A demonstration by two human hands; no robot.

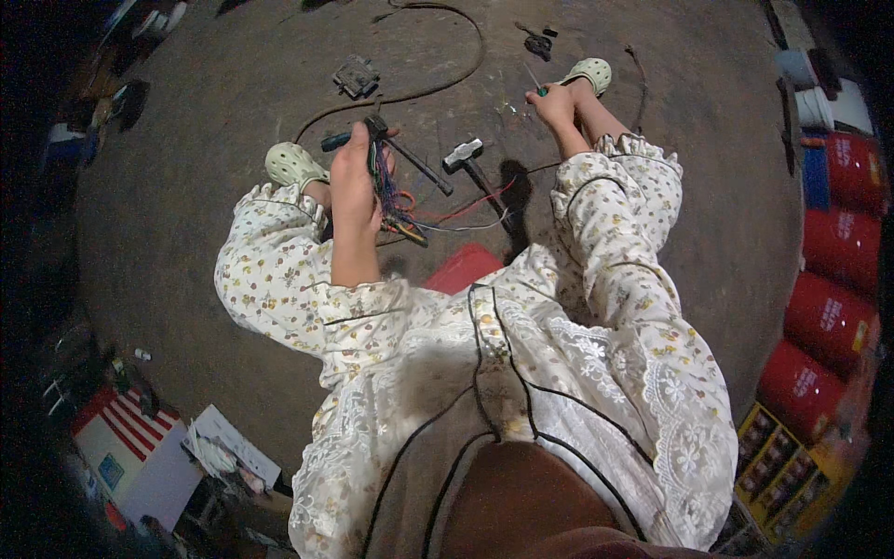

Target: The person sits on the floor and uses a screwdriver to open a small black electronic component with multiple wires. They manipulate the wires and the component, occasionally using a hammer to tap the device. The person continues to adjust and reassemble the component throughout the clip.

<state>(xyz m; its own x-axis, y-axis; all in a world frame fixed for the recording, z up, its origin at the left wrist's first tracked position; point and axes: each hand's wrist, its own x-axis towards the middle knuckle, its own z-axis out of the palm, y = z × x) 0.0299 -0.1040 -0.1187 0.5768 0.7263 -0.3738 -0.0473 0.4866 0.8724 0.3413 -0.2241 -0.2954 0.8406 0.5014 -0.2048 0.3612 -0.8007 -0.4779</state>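
Note:
My left hand (pixel 352 182) is closed around a wire harness (pixel 384 182), its thin coloured wires hanging toward my lap under a black connector-like end. Beside that hand are a teal-and-black handle (pixel 335 142) and a dark rod (pixel 421 170); whether they belong to one tool I cannot tell. My right hand (pixel 556 107), near my right shoe, grips a screwdriver (pixel 534 80) with a green handle and a thin shaft pointing up and away. On the floor between my hands lies a hammer (pixel 464 156) with a dark handle. Loose red and white wires (pixel 466 216) trail past it.
Farther out on the floor lie a boxy metal part (pixel 356 76), a long dark cable (pixel 480 51) and a small black part (pixel 537 44). Something red (pixel 463 265) shows beneath me. Several red drums (pixel 829 317) line the right side; cartons (pixel 140 456) stand at lower left.

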